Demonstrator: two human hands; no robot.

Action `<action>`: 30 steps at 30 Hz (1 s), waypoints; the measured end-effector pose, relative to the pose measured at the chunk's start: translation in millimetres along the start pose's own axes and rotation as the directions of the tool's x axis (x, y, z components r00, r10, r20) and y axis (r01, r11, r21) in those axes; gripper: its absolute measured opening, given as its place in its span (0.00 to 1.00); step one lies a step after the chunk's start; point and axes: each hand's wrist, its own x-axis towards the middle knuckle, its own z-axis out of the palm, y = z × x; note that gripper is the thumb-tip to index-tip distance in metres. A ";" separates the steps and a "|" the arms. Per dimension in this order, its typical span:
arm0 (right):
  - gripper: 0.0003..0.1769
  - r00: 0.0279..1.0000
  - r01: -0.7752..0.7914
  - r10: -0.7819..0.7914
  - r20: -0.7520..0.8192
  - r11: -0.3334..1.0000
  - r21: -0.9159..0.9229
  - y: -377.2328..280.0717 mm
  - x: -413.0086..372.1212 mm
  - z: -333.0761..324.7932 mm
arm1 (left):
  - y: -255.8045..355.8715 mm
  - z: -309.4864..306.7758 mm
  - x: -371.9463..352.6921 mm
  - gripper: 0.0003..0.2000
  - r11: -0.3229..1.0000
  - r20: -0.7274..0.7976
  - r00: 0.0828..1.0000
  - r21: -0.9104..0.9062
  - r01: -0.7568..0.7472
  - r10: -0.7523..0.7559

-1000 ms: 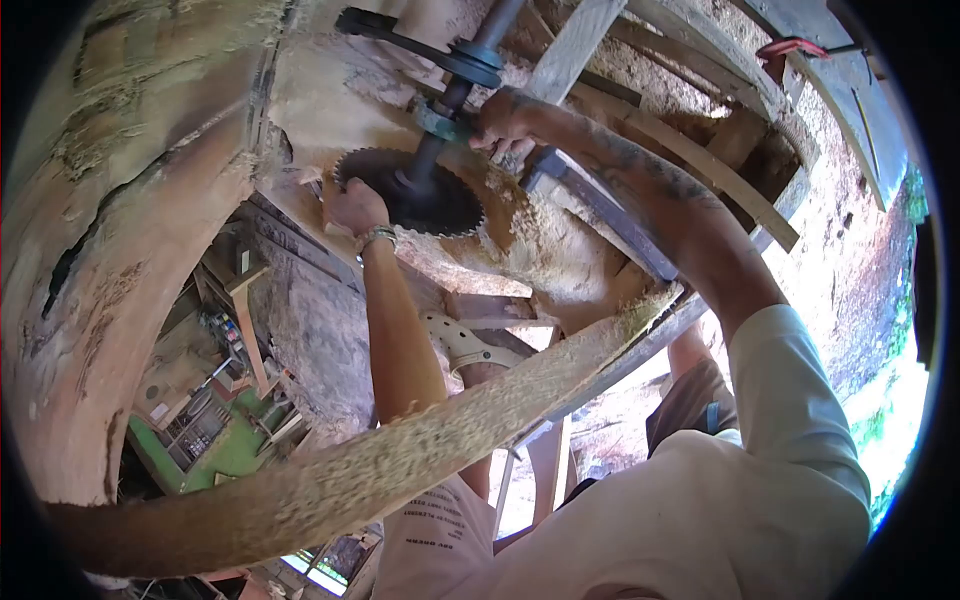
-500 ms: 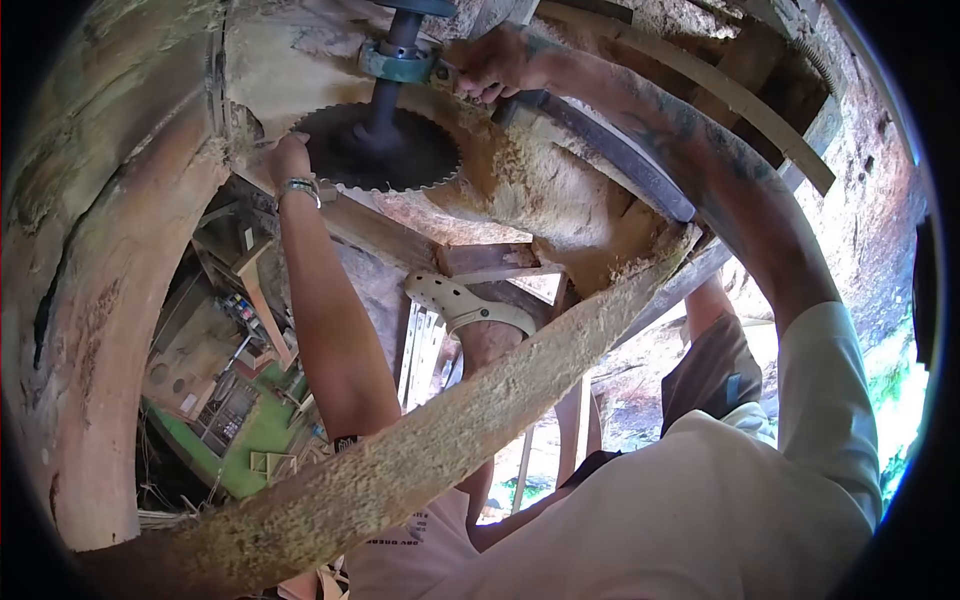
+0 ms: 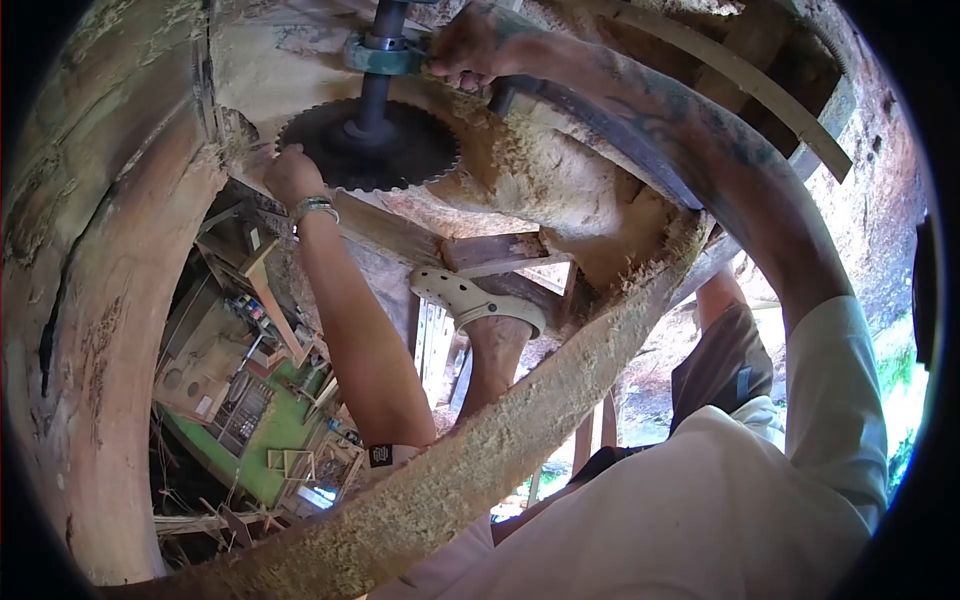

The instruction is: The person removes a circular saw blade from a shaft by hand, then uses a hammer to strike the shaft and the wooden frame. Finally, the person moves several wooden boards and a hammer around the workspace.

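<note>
A large, dark circular saw blade (image 3: 415, 150) with a toothed rim sits on the end of a grey metal shaft (image 3: 373, 100). A green collar (image 3: 384, 57) surrounds the shaft above the blade. At the blade's near left rim, my left hand (image 3: 292, 177) is closed on the edge, its fingers partly hidden; a bracelet circles that wrist. My right hand (image 3: 468, 50) is closed just right of the green collar, its fingers curled downward. What it grips there I cannot make out.
A sawdust-coated curved beam (image 3: 520, 440) crosses in front of my body. Sawdust-covered timber (image 3: 540, 170) lies right of the blade. A foot in a pale clog (image 3: 470, 300) rests below it. Far down at left are a green floor (image 3: 270, 450) and wooden items.
My left hand has shifted slightly down along the blade's rim. The blade's hub, blurred before, now looks sharp. My right hand stays beside the collar; the whole view has shifted a little.
</note>
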 end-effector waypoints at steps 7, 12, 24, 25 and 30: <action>0.13 0.983 0.054 -0.101 -0.156 0.958 -0.282 -19.8 19.2 6.8 | 8.4 -0.6 -13.9 0.19 0.995 -0.069 0.997 -0.088 0.039 -0.045; 0.14 0.965 0.037 -0.127 -0.229 0.931 -0.362 -26.2 31.0 13.2 | 22.0 -3.5 -22.3 0.18 0.946 -0.047 0.982 -0.280 0.162 -0.182; 0.11 0.962 0.217 -0.267 -0.052 0.869 -0.444 -8.5 48.8 17.1 | 4.3 8.2 -28.5 0.23 0.950 -0.128 0.990 -0.313 0.018 -0.060; 0.13 0.947 0.259 -0.320 -0.030 0.815 -0.518 -6.4 50.5 21.6 | 13.7 4.5 -42.5 0.23 0.949 -0.158 0.986 -0.315 -0.005 -0.047; 0.11 0.706 0.214 -0.708 -0.035 0.260 -0.942 5.1 44.0 32.9 | 22.9 12.0 -74.0 0.21 0.956 -0.342 0.940 -0.270 -0.112 0.013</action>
